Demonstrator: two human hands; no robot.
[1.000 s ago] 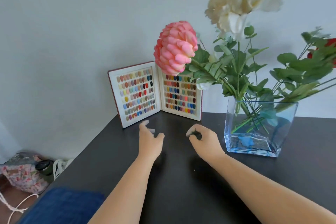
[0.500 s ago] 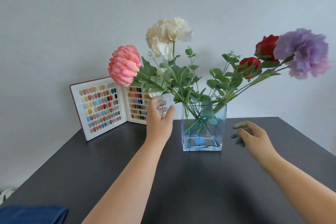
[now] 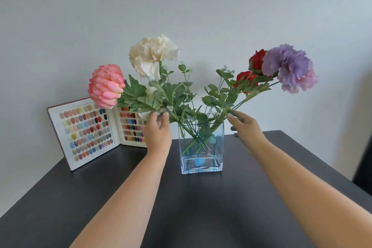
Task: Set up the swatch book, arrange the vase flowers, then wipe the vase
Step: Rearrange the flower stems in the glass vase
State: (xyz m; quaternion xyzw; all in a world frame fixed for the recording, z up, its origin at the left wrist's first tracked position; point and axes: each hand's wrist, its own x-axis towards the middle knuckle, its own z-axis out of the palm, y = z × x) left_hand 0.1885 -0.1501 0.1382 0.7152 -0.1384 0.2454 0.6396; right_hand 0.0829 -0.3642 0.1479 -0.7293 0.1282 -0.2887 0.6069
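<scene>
A clear square glass vase (image 3: 202, 164) stands mid-table and holds a pink flower (image 3: 106, 86), a cream flower (image 3: 153, 54), a purple flower (image 3: 289, 66), red flowers (image 3: 255, 62) and green sprigs. My left hand (image 3: 159, 133) is left of the vase rim, its fingers closed on the pink flower's leafy stem. To the right of the rim, my right hand (image 3: 247, 129) has its fingers apart, with the fingertips touching the purple flower's stem. The swatch book (image 3: 86, 133) stands open against the wall at the back left, partly hidden by my left hand and the leaves.
Everything stands on a dark table (image 3: 181, 207) set against a pale wall. Its left edge runs diagonally below the swatch book, and its right edge slopes down at the far right. A dark blurred shape (image 3: 364, 147) stands beyond that right edge.
Both hands left the tabletop in front of the swatch book and rose to the stems, left onto the pink flower's stem, right to the purple one's. The view swung right, centring the vase.
</scene>
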